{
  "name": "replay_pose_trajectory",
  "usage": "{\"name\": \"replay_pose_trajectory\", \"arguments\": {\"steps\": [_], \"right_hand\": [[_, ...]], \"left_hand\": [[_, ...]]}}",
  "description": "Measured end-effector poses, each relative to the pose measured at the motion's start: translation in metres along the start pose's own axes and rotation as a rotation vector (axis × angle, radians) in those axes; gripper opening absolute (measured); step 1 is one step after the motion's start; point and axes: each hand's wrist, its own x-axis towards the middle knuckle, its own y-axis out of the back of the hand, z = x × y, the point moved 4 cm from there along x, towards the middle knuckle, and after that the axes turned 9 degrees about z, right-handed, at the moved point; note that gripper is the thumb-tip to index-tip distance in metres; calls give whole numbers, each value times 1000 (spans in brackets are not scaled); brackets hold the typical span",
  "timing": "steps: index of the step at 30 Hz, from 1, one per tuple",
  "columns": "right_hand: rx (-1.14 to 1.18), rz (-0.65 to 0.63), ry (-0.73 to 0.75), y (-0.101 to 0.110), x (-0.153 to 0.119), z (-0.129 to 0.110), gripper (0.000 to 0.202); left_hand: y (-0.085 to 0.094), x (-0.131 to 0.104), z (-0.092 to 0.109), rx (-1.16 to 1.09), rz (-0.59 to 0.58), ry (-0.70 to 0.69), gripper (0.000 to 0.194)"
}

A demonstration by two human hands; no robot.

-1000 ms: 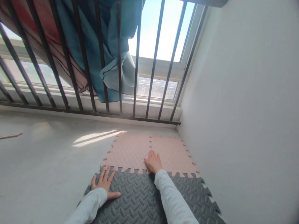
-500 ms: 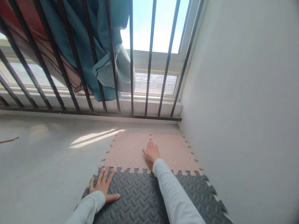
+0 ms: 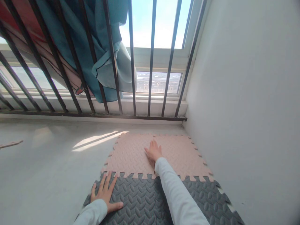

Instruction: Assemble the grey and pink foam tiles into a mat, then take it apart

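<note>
Two pink foam mat tiles lie side by side on the floor, a left pink tile (image 3: 127, 154) and a right pink tile (image 3: 180, 153), with a seam between them. Nearer to me are dark grey foam tiles (image 3: 136, 200) with a raised tread pattern, their toothed edge meeting the pink ones. My right hand (image 3: 154, 151) rests on the seam of the pink tiles, fingers stretched forward. Spread flat on the left part of the grey mat is my left hand (image 3: 105, 193), its fingertips near the pink edge. Neither hand grips anything.
A white wall (image 3: 246, 109) rises close along the mat's right side. Dark metal railings (image 3: 133, 78) stand in front of the window, with a blue cloth (image 3: 98, 56) hanging behind them. On the grey floor (image 3: 47, 181) at the left lies a thin pinkish strip (image 3: 11, 144).
The view has shifted slightly, so the mat's right edge sits further right in the picture. Both hands keep nearly the same places on the mat.
</note>
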Motion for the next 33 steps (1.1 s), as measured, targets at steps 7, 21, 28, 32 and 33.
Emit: {"name": "replay_pose_trajectory", "arguments": {"steps": [7, 21, 28, 32, 33], "right_hand": [[3, 82, 43, 0, 4, 7, 67], [-34, 55, 56, -5, 20, 19, 72], [-44, 65, 34, 5, 39, 21, 66], [5, -14, 63, 18, 41, 26, 55], [12, -31, 75, 22, 37, 27, 54]], "left_hand": [[-5, 0, -2, -52, 39, -23, 102], [-5, -5, 2, -60, 147, 3, 96], [-11, -4, -1, -72, 173, -10, 103], [-9, -4, -1, -72, 148, -13, 100], [-8, -4, -1, -73, 148, -11, 100]]}}
